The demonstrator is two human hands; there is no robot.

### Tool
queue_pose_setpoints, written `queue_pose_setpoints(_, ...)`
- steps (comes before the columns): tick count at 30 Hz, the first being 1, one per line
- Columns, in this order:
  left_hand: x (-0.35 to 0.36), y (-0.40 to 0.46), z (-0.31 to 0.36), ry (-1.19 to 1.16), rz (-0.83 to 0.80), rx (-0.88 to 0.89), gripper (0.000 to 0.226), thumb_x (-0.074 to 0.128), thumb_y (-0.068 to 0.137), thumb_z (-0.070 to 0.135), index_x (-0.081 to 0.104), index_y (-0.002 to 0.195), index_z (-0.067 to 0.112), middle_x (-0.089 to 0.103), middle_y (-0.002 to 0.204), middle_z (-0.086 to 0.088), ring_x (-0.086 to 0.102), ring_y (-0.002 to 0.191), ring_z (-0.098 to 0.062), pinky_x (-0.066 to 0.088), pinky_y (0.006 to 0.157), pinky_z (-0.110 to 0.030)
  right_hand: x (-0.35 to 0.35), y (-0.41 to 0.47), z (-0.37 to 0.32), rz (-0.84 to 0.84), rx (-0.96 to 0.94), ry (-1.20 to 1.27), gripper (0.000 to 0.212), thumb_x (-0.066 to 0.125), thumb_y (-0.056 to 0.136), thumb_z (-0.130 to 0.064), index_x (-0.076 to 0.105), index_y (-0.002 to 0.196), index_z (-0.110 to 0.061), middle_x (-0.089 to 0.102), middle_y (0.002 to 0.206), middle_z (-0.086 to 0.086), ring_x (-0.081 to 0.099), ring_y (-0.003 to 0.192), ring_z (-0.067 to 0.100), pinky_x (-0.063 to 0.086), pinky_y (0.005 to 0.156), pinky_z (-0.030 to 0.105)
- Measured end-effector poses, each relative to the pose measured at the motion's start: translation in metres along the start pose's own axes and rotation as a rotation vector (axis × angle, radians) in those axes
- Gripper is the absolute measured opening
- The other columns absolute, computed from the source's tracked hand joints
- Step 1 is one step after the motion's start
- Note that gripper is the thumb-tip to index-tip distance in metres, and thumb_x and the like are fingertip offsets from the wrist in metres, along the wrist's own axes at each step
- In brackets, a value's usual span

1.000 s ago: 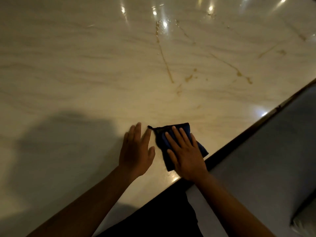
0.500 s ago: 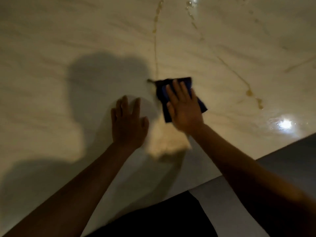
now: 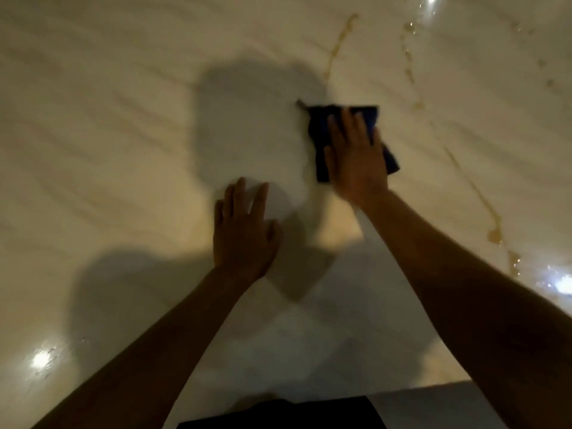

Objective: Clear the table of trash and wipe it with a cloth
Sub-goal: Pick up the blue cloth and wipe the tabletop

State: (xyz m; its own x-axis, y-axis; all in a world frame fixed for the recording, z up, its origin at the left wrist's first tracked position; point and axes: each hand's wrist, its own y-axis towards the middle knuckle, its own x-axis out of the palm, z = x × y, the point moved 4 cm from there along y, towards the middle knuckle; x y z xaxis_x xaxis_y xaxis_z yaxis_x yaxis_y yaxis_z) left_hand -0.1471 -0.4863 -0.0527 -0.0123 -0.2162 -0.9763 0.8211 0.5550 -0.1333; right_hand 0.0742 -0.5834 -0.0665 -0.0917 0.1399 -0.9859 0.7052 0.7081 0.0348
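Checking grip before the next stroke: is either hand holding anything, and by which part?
Nothing is gripped. The right hand presses flat on the middle of the blue cloth; the left hand rests flat on the table.

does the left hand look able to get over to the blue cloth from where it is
Probably yes. The left hand lies flat on the table, short of the blue cloth and to its left, with only bare marble between. The right hand presses on most of the cloth, leaving its left edge exposed.

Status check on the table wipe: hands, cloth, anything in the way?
Right hand flat, pressing the blue cloth on the table. Left hand open, flat on bare marble beside it. No trash in view, nothing blocking the cloth.
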Motion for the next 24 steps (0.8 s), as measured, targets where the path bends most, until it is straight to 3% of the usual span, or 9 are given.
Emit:
queue_pose_setpoints(3, -0.003, 0.008, -0.004, -0.032, 0.018, -0.032, 0.071, 0.040, 0.089, 0.046, 0.030, 0.154, 0.021, 0.025, 0.160, -0.017, 0.022, 0.146, -0.038, 0.023, 0.118, -0.051, 0.003, -0.064, -0.039, -0.091, -0.351, 0.017, 0.054, 0.027, 0.103, -0.038, 0.028, 0.154, -0.019, 0.022, 0.162, 0.009, 0.015, 0.149, 0.033, 0.012, 0.119, 0.053)
queue_pose_setpoints(5, -0.005, 0.017, -0.009, -0.050, 0.037, -0.042, 0.071, 0.038, 0.088, 0.047, 0.031, 0.153, 0.019, 0.026, 0.159, -0.017, 0.022, 0.146, -0.039, 0.023, 0.119, -0.050, 0.000, -0.079, -0.043, -0.170, -0.465, 0.048, 0.054, 0.026, 0.105, -0.041, 0.022, 0.156, -0.025, 0.015, 0.164, 0.002, 0.006, 0.151, 0.025, 0.004, 0.121, 0.048)
queue_pose_setpoints(7, -0.006, 0.028, -0.013, -0.051, 0.047, -0.042, 0.072, 0.038, 0.088, 0.048, 0.033, 0.152, 0.017, 0.026, 0.159, -0.018, 0.023, 0.146, -0.039, 0.024, 0.118, -0.051, 0.000, -0.045, -0.035, -0.164, -0.549, 0.026, 0.052, 0.024, 0.105, -0.041, 0.027, 0.154, -0.024, 0.021, 0.162, 0.003, 0.013, 0.151, 0.026, 0.009, 0.120, 0.049)
queue_pose_setpoints(10, -0.009, 0.048, -0.015, -0.034, 0.036, -0.026, 0.076, 0.039, 0.086, 0.053, 0.031, 0.154, 0.019, 0.026, 0.159, -0.019, 0.023, 0.145, -0.040, 0.024, 0.118, -0.050, 0.002, 0.048, -0.016, -0.058, -0.435, -0.045, 0.054, 0.018, 0.105, -0.040, 0.037, 0.151, -0.017, 0.033, 0.157, 0.012, 0.029, 0.145, 0.036, 0.026, 0.113, 0.057)
queue_pose_setpoints(13, -0.013, 0.071, -0.017, -0.008, -0.005, -0.019, 0.079, 0.034, 0.086, 0.058, 0.026, 0.156, 0.023, 0.021, 0.161, -0.018, 0.019, 0.147, -0.040, 0.021, 0.120, -0.048, -0.002, 0.115, 0.004, -0.046, -0.005, 0.018, 0.055, 0.024, 0.104, -0.040, 0.022, 0.155, -0.021, 0.018, 0.163, 0.009, 0.015, 0.149, 0.033, 0.015, 0.119, 0.054)
queue_pose_setpoints(15, -0.015, 0.084, -0.020, -0.011, -0.034, -0.026, 0.079, 0.034, 0.086, 0.059, 0.024, 0.156, 0.024, 0.018, 0.162, -0.017, 0.016, 0.148, -0.038, 0.019, 0.120, -0.047, 0.003, 0.119, -0.008, -0.030, 0.097, 0.037, 0.056, 0.026, 0.104, -0.039, 0.020, 0.156, -0.020, 0.015, 0.163, 0.009, 0.012, 0.150, 0.032, 0.011, 0.120, 0.053)
queue_pose_setpoints(18, -0.017, 0.095, -0.023, -0.045, -0.007, -0.026, 0.079, 0.036, 0.084, 0.057, 0.031, 0.154, 0.022, 0.022, 0.161, -0.019, 0.021, 0.147, -0.040, 0.022, 0.119, -0.049, 0.006, 0.072, -0.051, -0.002, -0.182, 0.024, 0.054, 0.030, 0.102, -0.036, 0.034, 0.151, -0.014, 0.030, 0.158, 0.015, 0.025, 0.145, 0.039, 0.022, 0.115, 0.058)
queue_pose_setpoints(21, -0.017, 0.107, -0.024, -0.067, 0.037, -0.013, 0.073, 0.047, 0.086, 0.051, 0.038, 0.150, 0.017, 0.025, 0.160, -0.020, 0.022, 0.147, -0.040, 0.023, 0.119, -0.050, 0.005, 0.021, -0.062, -0.088, -0.408, -0.008, 0.053, 0.029, 0.103, -0.038, 0.030, 0.153, -0.020, 0.026, 0.161, 0.008, 0.019, 0.148, 0.032, 0.015, 0.119, 0.052)
queue_pose_setpoints(24, -0.012, 0.112, -0.022, -0.061, 0.067, -0.013, 0.074, 0.047, 0.086, 0.051, 0.034, 0.152, 0.019, 0.023, 0.160, -0.019, 0.021, 0.147, -0.040, 0.020, 0.119, -0.051, 0.005, 0.050, -0.047, -0.114, -0.479, -0.056, 0.054, 0.023, 0.103, -0.040, 0.028, 0.154, -0.023, 0.024, 0.161, 0.006, 0.019, 0.149, 0.031, 0.014, 0.117, 0.052)
